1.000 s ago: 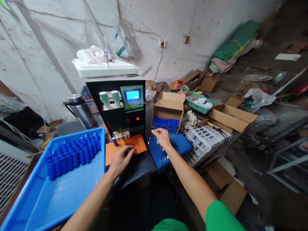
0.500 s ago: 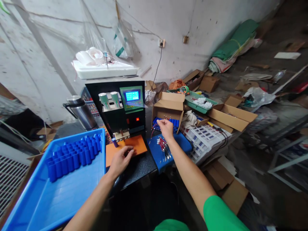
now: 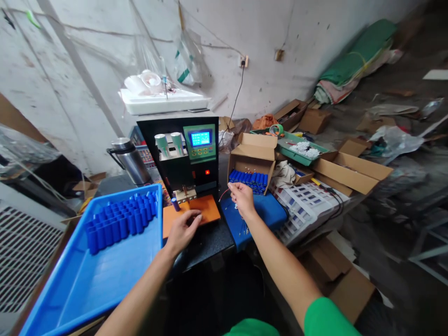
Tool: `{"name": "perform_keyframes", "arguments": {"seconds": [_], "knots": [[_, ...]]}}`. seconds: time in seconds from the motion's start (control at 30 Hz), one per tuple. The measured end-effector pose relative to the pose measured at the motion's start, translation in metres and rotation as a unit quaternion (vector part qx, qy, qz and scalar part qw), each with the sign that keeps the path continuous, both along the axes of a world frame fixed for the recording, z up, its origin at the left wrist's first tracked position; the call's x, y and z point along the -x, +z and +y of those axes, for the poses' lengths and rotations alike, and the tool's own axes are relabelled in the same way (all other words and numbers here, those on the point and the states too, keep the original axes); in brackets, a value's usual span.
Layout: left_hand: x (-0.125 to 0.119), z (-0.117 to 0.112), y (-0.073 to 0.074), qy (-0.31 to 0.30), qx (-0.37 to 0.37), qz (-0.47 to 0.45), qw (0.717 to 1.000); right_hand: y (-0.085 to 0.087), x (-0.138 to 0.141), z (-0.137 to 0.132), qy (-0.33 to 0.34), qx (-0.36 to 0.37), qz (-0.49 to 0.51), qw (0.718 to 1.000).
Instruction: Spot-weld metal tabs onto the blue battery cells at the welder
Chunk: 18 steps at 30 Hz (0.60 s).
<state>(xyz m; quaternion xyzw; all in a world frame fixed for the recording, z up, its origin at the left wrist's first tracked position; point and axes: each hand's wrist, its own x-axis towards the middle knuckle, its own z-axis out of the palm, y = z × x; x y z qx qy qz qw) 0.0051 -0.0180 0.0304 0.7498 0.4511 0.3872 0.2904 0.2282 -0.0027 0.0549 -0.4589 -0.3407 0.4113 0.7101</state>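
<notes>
My right hand is closed in a pinch on a thin red wire, whose free end hangs to the left. Under it lies a bunch of wire leads on a blue pad, partly hidden by the hand. My left hand rests at the front edge of an orange board, fingers loosely curled, a gap to the thumb, nothing visible in it. A blue cylindrical battery cell stands on that board, beside the welding pins of a black spot welder.
At left, a blue tray holds rows of blue cells. An open cardboard box with stacked cells stands behind the right hand. Further right are a green tray and a white plastic crate. A steel jug stands behind the blue tray.
My right hand has lifted the red wire away from the bunch and moved slightly toward the welder. My left hand's thumb and fingers are closer together. The whole view has shifted.
</notes>
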Motion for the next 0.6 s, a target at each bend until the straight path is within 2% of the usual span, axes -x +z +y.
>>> {"name": "perform_keyframes", "arguments": {"seconds": [0.13, 0.3, 0.47, 0.6], "knots": [[-0.002, -0.008, 0.005, 0.000, 0.001, -0.012, 1.000, -0.010, 0.031, -0.012, 0.061, 0.011, 0.031, 0.998], [-0.002, -0.009, 0.001, 0.000, 0.011, -0.011, 1.000, -0.020, 0.059, -0.015, 0.075, 0.027, 0.042, 0.996], [0.001, -0.005, -0.003, 0.019, 0.015, -0.034, 0.999, -0.023, 0.068, -0.015, 0.075, 0.037, 0.039, 0.996], [0.002, -0.003, -0.002, 0.014, 0.035, -0.070, 0.997, -0.023, 0.070, -0.021, 0.119, 0.010, -0.045, 0.992]]}}
